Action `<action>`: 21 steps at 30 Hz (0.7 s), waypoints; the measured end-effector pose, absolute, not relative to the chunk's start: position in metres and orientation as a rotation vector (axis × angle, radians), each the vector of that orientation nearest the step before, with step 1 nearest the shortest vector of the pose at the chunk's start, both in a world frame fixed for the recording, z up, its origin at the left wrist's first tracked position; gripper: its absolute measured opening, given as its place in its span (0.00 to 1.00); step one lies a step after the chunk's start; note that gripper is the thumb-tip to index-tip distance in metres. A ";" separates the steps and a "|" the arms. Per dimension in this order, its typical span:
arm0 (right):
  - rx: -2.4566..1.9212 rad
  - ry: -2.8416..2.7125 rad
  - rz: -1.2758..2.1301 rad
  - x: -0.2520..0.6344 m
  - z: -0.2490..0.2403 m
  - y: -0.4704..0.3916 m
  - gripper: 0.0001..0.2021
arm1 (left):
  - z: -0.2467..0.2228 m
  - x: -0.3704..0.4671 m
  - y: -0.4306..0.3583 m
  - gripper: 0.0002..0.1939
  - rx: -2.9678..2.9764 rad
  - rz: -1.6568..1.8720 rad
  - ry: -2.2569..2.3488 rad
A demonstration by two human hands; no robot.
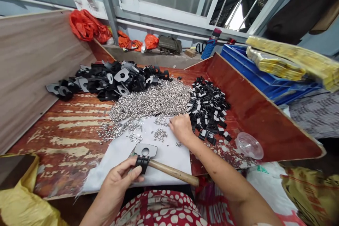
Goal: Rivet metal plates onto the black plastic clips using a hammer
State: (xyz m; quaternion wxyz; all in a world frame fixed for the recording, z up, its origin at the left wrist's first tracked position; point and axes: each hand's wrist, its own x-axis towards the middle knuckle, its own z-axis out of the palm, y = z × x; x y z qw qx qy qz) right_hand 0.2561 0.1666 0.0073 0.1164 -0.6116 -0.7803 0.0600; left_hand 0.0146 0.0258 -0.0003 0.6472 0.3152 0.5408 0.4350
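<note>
My left hand [123, 178] grips a black plastic part [143, 162] between thumb and fingers, with a grey plate [150, 151] with a round hole at its top. A wooden handle [173, 172] lies on the white cloth [119, 162], its left end hidden behind the black part. My right hand [181, 127] is closed at the cloth's upper right, by some small screws [160, 134]; anything at its fingertips is too small to make out. Beyond it spreads a big heap of silvery screws [153, 99]. Small black clips [209, 106] are piled to the right of that heap.
Black and grey plates [113, 77] are heaped at the back left. A clear plastic cup [249, 145] sits at the right by the red wooden side board [254, 120]. Beyond that board is a blue crate [265, 77] with yellow packages [293, 60] on it.
</note>
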 end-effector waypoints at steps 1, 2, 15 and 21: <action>-1.789 -2.283 0.176 0.256 0.005 0.171 0.09 | 0.001 0.016 0.025 0.17 0.686 0.984 1.226; -1.780 -2.278 0.185 0.255 0.004 0.172 0.09 | 0.002 0.017 0.024 0.17 0.664 0.978 1.216; -0.959 -1.666 1.285 0.209 0.015 0.066 0.04 | -0.002 0.034 0.030 0.24 0.672 1.036 1.109; -1.191 -2.196 0.804 0.201 0.022 0.108 0.07 | -0.002 0.015 0.025 0.24 0.740 1.121 1.229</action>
